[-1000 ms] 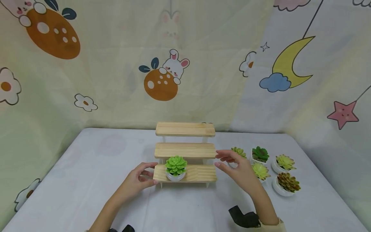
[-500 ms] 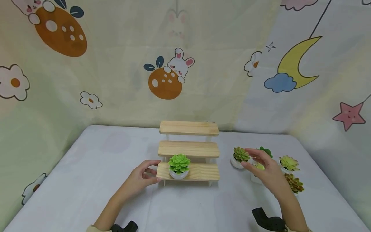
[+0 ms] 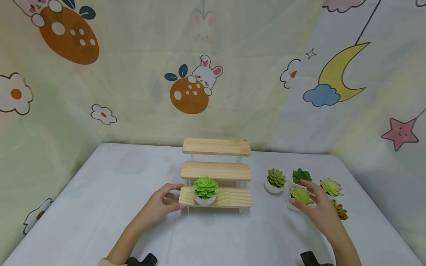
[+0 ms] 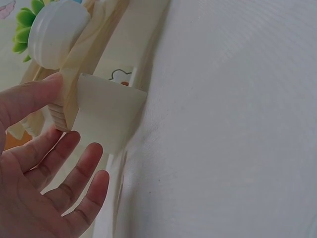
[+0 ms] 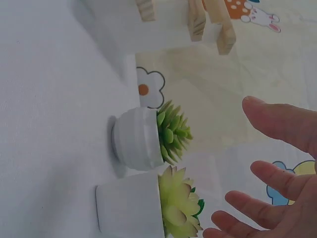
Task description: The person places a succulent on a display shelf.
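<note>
A three-step wooden plant stand (image 3: 216,171) has a bright green potted succulent (image 3: 205,187) on the left of its lowest step. The left hand (image 3: 161,201) grips the left end of that step. In the left wrist view the thumb (image 4: 37,96) and index finger pinch the board's end (image 4: 72,96), the other fingers loose below. The right hand (image 3: 321,208) hovers, fingers spread and holding nothing, around a pale yellow-green succulent (image 3: 300,194). In the right wrist view its square white pot (image 5: 131,206) stands on the table, fingertips apart from the plant.
Around the right hand stand an olive-green succulent (image 3: 276,178) in a round white pot, a dark green one (image 3: 301,175), a light yellow one (image 3: 331,187) and a brown-tipped one (image 3: 341,211) partly hidden by the hand. A printed cloth wall rises behind the white table (image 3: 139,166).
The right hand has moved right, away from the stand, past the olive-green succulent to the square-potted one. The left hand has stayed on the stand. The head view has shifted slightly.
</note>
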Motion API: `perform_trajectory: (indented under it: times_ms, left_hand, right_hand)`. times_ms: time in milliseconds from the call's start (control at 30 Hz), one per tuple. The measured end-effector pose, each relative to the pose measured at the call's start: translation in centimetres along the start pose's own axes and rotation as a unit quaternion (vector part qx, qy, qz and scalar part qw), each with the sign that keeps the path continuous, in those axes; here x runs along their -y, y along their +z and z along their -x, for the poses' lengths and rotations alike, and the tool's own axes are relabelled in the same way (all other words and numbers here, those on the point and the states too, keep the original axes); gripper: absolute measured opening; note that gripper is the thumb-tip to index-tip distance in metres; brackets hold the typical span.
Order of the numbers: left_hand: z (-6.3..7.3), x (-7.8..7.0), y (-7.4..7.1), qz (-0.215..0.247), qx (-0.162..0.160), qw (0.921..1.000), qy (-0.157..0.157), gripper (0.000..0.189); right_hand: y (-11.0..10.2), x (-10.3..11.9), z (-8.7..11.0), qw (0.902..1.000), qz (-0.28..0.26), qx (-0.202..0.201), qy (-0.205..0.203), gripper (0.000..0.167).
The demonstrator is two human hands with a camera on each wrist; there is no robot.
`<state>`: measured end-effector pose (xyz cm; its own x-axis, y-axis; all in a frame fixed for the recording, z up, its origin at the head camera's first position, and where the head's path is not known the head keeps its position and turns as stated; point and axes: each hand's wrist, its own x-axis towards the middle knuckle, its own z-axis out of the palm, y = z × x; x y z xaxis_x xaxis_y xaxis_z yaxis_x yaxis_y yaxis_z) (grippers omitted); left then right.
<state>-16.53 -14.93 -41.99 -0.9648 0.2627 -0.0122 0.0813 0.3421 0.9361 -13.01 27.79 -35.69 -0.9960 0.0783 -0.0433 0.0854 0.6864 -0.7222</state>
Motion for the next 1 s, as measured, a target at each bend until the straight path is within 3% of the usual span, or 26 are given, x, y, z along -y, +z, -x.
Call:
perform_trajectory:
  times_ms: [400, 633, 1000]
  left_hand:
    - [0.1, 0.1, -0.2, 0.001, 0.001, 1.0000, -0.004, 0.057]
    - [0.1, 0.2, -0.2, -0.002, 0.002, 1.0000, 0.001, 0.057]
    - [0.0, 0.3, -0.1, 0.002, 0.008, 0.9999, 0.013, 0.057]
  right_hand:
    - [0.3, -1.4, -0.4, 0.9997, -0.003, 0.013, 0.018, 0.090]
    - [0.8, -2.2, -0.7, 0.9991, -0.027, 0.014, 0.029, 0.105]
    - [1.0, -3.0, -1.1, 0.9940, -0.049, 0.027, 0.094, 0.113]
